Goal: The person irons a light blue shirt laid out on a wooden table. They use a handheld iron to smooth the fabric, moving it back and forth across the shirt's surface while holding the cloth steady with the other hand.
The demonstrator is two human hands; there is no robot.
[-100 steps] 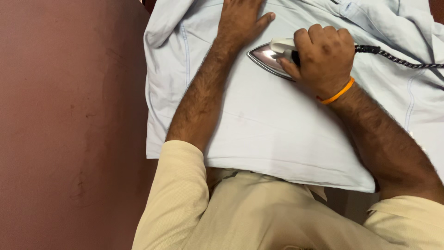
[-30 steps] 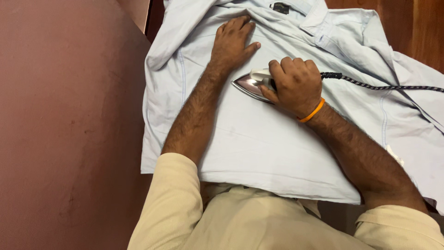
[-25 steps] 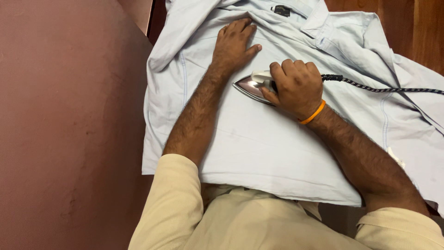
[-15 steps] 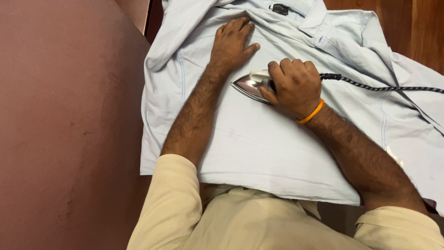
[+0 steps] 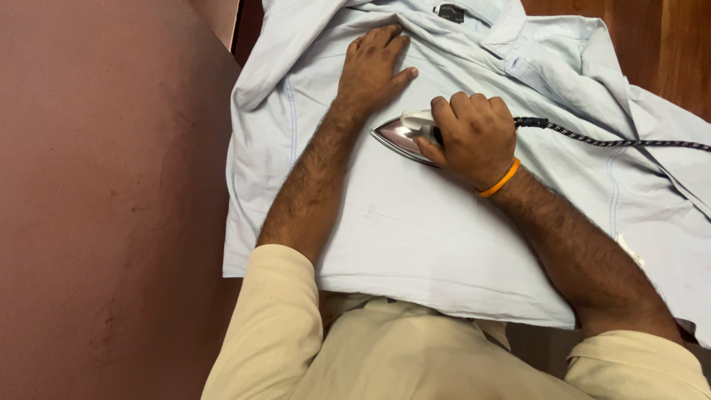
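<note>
A pale blue shirt (image 5: 422,230) lies spread flat in front of me, its collar (image 5: 511,30) at the far side. My left hand (image 5: 372,67) presses flat on the cloth near the collar, fingers together and thumb out. Just to its right, my right hand (image 5: 474,137) grips the handle of a clothes iron (image 5: 396,135), whose shiny pointed nose aims left and rests on the shirt. An orange band circles my right wrist. The iron's handle is mostly hidden under my fingers.
A braided black-and-white cord (image 5: 615,139) runs from the iron's rear to the right edge. A dull pink wall or floor (image 5: 111,200) fills the left side. Brown wood (image 5: 666,44) shows at the top right. My beige shirt (image 5: 385,348) fills the bottom.
Since 3.3 s ago the view has shifted, showing more of the collar. In the last second the iron and both hands have barely moved.
</note>
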